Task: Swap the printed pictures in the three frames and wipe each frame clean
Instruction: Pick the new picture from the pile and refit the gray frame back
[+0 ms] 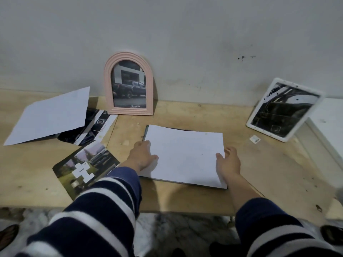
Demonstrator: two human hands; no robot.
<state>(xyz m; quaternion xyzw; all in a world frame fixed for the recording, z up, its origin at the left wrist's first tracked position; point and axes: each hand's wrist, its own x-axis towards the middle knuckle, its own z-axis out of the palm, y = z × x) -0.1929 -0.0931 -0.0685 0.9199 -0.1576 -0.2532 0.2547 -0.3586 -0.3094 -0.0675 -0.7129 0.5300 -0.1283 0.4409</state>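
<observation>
White rectangular paper sheet (185,154) lies flat on the pale wooden table (185,114), long axis left to right, squarely between both hands. Left hand (142,156) rests on its left edge, fingers (151,157) relaxed; right hand (228,162) touches the right edge, fingers loosely spread. A dark edge shows beneath (possibly the third frame). Neither hand is nearer.

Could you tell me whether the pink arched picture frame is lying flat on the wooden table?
No, the pink arched picture frame stands upright against the wall.
</observation>
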